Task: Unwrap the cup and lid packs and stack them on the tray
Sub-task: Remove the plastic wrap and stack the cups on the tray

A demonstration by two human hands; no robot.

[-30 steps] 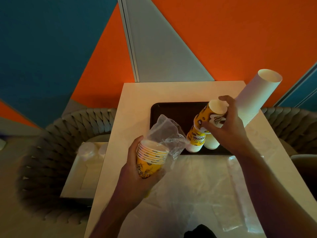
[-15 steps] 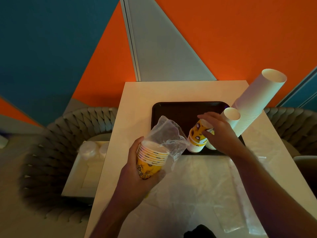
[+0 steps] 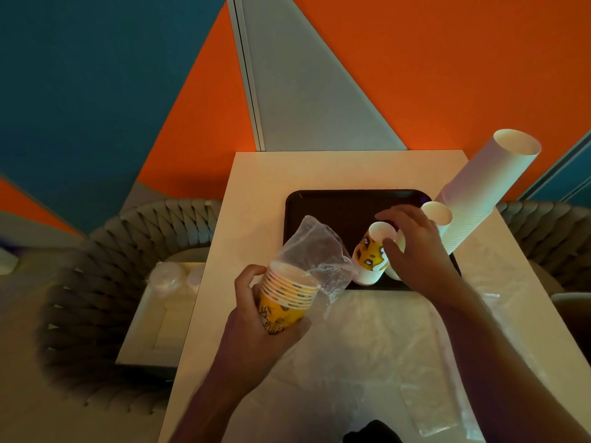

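1. Here, a nested stack of yellow printed paper cups (image 3: pixel 287 300) is gripped by the left hand (image 3: pixel 256 327), thumb on the near side and fingers curled under, above the pale smooth table (image 3: pixel 256 187).
2. A crinkled clear plastic wrapper (image 3: pixel 319 257) is bunched over the stack's open rims.
3. An upside-down yellow printed paper cup stack (image 3: pixel 371 254) is stood on the dark rectangular tray (image 3: pixel 319 206); the right hand (image 3: pixel 415 251) is curved over it, thumb against its side, fingers spread above its white base.
4. A tall leaning column of plain white paper cups (image 3: pixel 486 187) is seen at the tray's right edge.
5. Flattened glossy plastic sheets (image 3: pixel 367 346) are spread on the near table.
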